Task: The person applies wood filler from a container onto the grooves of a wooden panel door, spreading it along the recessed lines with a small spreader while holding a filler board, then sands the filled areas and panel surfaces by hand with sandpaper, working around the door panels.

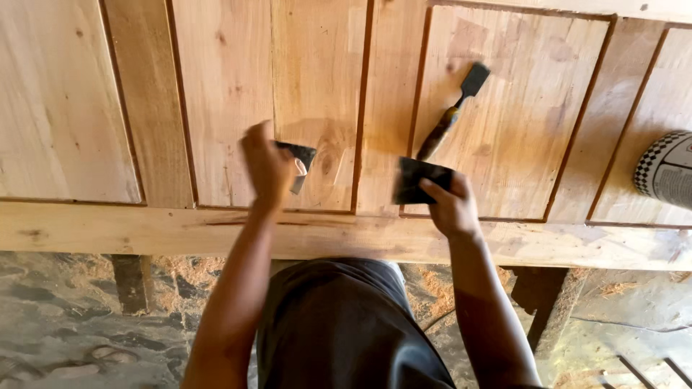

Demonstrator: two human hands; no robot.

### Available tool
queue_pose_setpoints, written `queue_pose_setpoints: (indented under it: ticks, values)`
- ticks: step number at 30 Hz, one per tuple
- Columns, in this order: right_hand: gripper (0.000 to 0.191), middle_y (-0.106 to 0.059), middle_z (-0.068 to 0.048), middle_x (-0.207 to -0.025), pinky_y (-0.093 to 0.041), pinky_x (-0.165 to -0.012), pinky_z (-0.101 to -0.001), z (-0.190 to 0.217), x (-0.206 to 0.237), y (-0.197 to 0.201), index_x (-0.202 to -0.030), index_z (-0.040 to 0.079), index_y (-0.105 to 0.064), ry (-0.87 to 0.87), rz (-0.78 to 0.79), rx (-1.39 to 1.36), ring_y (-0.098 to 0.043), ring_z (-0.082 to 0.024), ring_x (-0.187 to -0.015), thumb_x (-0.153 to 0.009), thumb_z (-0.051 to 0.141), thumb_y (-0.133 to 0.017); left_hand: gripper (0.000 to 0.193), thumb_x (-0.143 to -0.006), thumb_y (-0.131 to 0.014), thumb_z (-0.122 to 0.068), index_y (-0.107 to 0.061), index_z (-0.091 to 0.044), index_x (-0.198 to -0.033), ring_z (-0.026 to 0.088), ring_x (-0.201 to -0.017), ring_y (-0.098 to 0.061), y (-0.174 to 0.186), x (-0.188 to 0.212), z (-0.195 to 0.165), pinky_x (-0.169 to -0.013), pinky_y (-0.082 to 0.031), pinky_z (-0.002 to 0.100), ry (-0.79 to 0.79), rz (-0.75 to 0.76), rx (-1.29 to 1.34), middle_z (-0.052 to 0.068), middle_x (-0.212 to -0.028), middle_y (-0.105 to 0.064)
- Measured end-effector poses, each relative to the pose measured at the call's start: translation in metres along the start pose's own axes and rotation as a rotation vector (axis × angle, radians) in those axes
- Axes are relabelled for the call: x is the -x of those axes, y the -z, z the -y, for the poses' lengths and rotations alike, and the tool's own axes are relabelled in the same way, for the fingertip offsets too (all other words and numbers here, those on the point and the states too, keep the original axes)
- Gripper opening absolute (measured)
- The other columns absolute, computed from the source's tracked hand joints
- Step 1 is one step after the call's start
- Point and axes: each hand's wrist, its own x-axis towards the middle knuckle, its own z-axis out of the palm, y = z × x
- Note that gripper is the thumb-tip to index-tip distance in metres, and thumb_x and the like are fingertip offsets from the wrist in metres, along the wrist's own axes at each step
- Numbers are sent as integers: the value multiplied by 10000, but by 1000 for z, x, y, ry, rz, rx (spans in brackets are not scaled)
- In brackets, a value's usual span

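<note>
The left hand (pixel 265 167) is closed around a small scraper (pixel 299 164) with a dark upper part and a pale metal blade, held against the wooden panelled door (pixel 216 94) that lies flat as the working surface. The hand is blurred; the exact grip cannot be made out. The right hand (pixel 450 205) presses a dark sheet of sandpaper (pixel 418 180) flat onto the door, fingers on top, near the lower rail. The two hands are apart, on either side of a vertical stile. A chisel (pixel 450 115) with a wooden handle lies loose on the panel just beyond the sandpaper. A checkered roll (pixel 667 169) rests at the right edge. Sawdust (pixel 194 270) covers the floor below.
</note>
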Motion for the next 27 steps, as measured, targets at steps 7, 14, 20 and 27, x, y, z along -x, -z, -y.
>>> queue_pose_setpoints:
  ticks: [7,14,20,27]
  values:
    - [175,-758,-76,-978,-588,-789,-279,-49,-61,-55,-1107,-69,-700,-89,-88,546,-701,-122,-843,-951,-7,-653,697,-769,-755,37,-478,-31,-1404,424,-1174,-522,25,26,55,-991,-462,530,-125,191,-20,225,-1223,-584]
    - [180,-753,-35,-985,-575,-798,-259,-50,-49,-75,-1115,-45,-707,-44,-119,610,-685,-92,-860,-951,-4,-644,713,-821,-710,99,-457,-54,-1470,425,-1200,-538,26,24,58,-1018,-478,508,-120,158,60,214,-1285,-574]
    - [128,-736,-30,-955,-548,-768,-254,-64,-37,-68,-1068,-44,-727,-23,-196,588,-651,-88,-830,-960,-1,-673,815,-773,-695,59,-404,-102,-1517,375,-1205,-516,36,-5,71,-994,-469,500,-506,450,-180,158,-1427,-511]
    - [147,-753,-28,-967,-562,-779,-250,-62,-28,-73,-1071,-32,-718,-36,-259,453,-678,-93,-840,-943,13,-662,735,-888,-674,-5,-384,-53,-1562,326,-1262,-520,46,-22,72,-1071,-471,451,-680,508,-326,157,-1372,-516]
